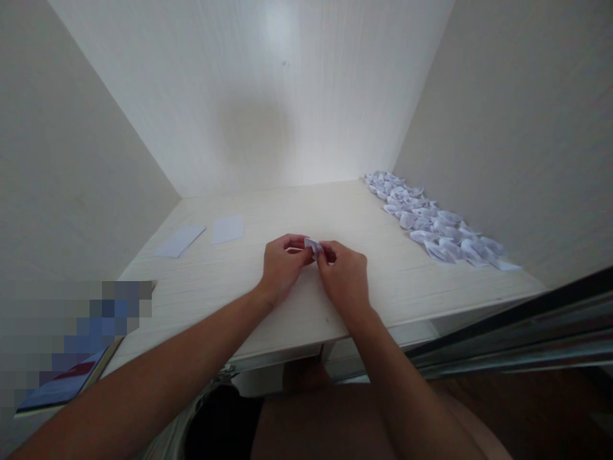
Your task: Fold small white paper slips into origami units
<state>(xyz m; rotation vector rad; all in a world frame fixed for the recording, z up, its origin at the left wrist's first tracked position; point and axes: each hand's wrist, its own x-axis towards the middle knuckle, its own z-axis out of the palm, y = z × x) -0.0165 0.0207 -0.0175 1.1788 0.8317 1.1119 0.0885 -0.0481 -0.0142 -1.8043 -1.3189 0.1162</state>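
Note:
Between my two hands, just above the middle of the white tabletop (268, 326), is a small folded white paper (313, 246). My left hand (286, 263) pinches its left side between thumb and fingers. From the other side, my right hand (342, 268) grips it with thumb and forefinger. The fingers cover part of the paper, so its full shape is hidden. To the left lie a flat square sheet of white paper (228, 229) and a white paper stack or sheet (181, 241) beside it.
Many folded white paper pieces (431, 220) lie in a long cluster along the right wall (517, 128). A blue and red item (71, 380), partly blurred out, is at the left edge. The tabletop's front edge runs below my forearms, with a dark-edged frame (527, 319) at right.

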